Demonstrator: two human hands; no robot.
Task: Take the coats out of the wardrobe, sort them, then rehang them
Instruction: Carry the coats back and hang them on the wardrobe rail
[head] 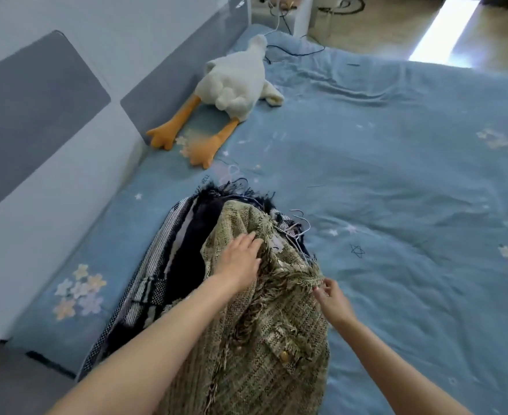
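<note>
On the bed [396, 175], below the plush goose [235, 82], the green tweed coat [270, 339] is pressed by the left hand [240, 259], fingers straight; its fringed edge is pinched by the right hand [332, 298].

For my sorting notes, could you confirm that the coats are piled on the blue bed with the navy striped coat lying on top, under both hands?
Not quite: the head view shows the green tweed coat on top of the pile on the blue bed, with the navy striped coat beneath it. The left hand rests on the green one and the right hand pinches its fringed edge.
</note>
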